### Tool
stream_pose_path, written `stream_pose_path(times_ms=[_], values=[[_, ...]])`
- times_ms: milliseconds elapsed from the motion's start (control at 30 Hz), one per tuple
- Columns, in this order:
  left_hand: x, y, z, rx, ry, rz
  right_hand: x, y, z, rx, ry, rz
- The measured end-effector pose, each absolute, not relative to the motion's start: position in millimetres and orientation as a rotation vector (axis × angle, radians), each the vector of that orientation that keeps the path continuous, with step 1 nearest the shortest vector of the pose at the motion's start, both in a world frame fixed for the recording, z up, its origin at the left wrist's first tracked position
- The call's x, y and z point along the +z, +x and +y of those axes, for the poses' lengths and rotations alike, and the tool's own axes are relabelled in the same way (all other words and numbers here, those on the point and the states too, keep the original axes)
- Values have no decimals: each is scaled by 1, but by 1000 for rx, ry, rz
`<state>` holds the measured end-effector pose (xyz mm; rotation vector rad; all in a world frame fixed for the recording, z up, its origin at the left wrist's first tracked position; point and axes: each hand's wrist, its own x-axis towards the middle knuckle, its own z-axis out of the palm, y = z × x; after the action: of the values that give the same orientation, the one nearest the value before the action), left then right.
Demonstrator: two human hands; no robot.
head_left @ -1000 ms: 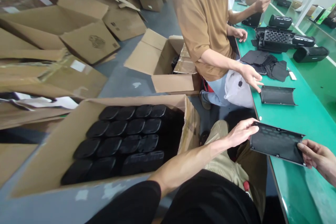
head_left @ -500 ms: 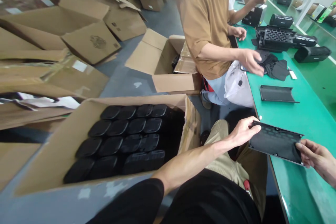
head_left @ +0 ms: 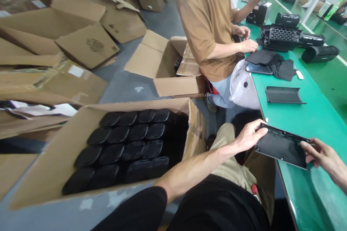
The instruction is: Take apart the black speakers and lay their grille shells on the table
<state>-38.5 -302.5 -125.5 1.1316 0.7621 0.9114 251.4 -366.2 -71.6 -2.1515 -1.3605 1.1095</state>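
In the head view, the left hand (head_left: 251, 136) and right hand (head_left: 322, 158) hold a black curved speaker panel (head_left: 282, 146) over the edge of the green workbench (head_left: 320, 195), at about 4 o'clock from the view's centre. The left fingers (head_left: 256, 130) lie close together, curled over the panel's left edge. The right fingers (head_left: 309, 148) are slightly spread, their tips pressed against its right end.

A second curved panel (head_left: 283, 95) lies on the bench at 12 o'clock from the held one, and past it are a pile of black cloth (head_left: 286, 70) and a smartphone (head_left: 258, 68). A grilled speaker housing (head_left: 283, 38) sits farther up the bench.

A co-worker in a tan T-shirt (head_left: 206, 25) is at 12 o'clock, one hand (head_left: 249, 46) at the bench edge. At 8 o'clock, an open cardboard carton (head_left: 135, 104) holds rows of black rounded speaker parts (head_left: 119, 148).
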Motion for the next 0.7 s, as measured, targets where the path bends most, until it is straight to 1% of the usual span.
stream_pose_path(times_ms=[67, 133, 400, 600, 700], values=[[-125, -37, -304, 896, 1125, 743, -67, 242, -362, 850, -2173, -1435], [-124, -36, -305, 885, 1120, 729, -64, 233, -358, 763, -2105, -1485], [-126, -33, -306, 854, 1124, 740, -71, 224, -353, 907, -2050, -1551], [-126, -34, -306, 823, 1135, 758, -64, 214, -356, 746, -2123, -1605], [-127, -32, -306, 834, 1129, 746, -62, 210, -357, 719, -2136, -1634]])
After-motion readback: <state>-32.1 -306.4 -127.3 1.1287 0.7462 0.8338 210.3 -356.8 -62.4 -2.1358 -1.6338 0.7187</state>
